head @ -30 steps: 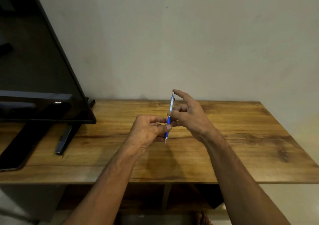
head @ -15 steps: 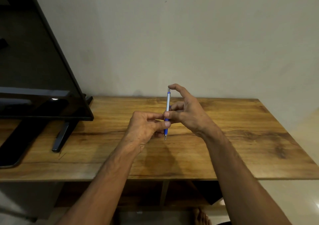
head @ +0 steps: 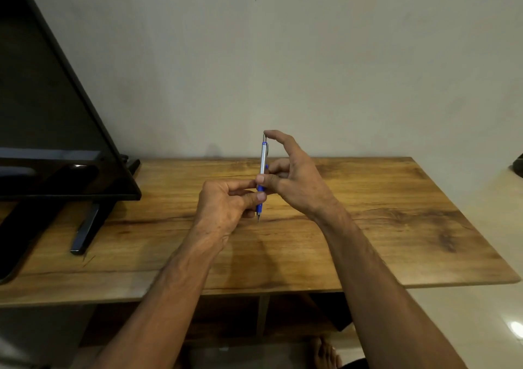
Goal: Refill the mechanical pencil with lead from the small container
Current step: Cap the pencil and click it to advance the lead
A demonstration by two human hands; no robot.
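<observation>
The mechanical pencil point(head: 263, 159) is standing almost straight up in the air over the middle of the wooden table point(head: 396, 227), with its sharp tip pointing down. The left hand point(head: 226, 207) is pinching the blue bottom part between thumb and fingers. The right hand point(head: 297, 181) is pinching the silver middle part, and 1 finger is curling over to touch the top end. A black TV point(head: 42, 113) is sitting on the table at the left.

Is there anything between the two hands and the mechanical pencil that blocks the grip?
Nothing visible does. The left hand pinches the mechanical pencil at its blue lower part; the right hand holds its middle, forefinger at the top end. The pencil stands nearly upright above the wooden table.
</observation>
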